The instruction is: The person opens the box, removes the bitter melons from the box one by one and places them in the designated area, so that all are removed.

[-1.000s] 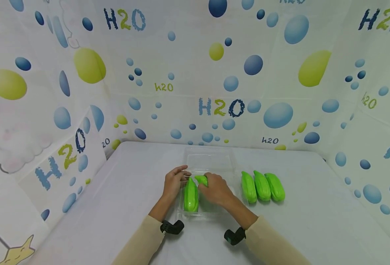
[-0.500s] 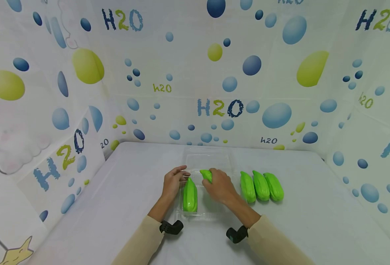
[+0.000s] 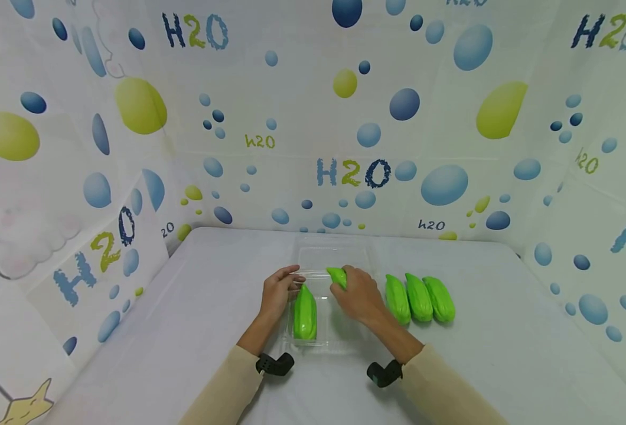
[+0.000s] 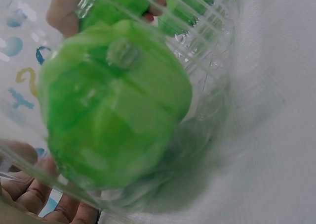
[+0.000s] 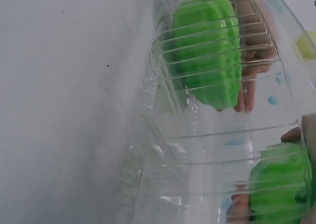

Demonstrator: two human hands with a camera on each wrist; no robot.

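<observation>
In the head view my right hand (image 3: 359,296) grips a bright green, ridged vegetable (image 3: 337,276) with a tapered tip, over the right half of a clear plastic container (image 3: 339,337). Most of that vegetable is hidden by the hand there; the right wrist view shows it (image 5: 279,184) through the clear wall. A second green vegetable (image 3: 305,313) lies lengthwise in the container's left half, its blunt end (image 4: 118,105) large in the left wrist view. My left hand (image 3: 277,294) rests at the container's left side, fingers relaxed near the rim.
The container's clear lid (image 3: 334,257) lies opened toward the back. Right of the container, three similar green vegetables (image 3: 420,300) lie side by side on the white-covered table (image 3: 196,307). A printed curtain (image 3: 292,94) walls in the back and sides.
My right hand has moved a little right and away from me with the green vegetable, leaving a gap from the one lying in the container. The left hand stays in place.
</observation>
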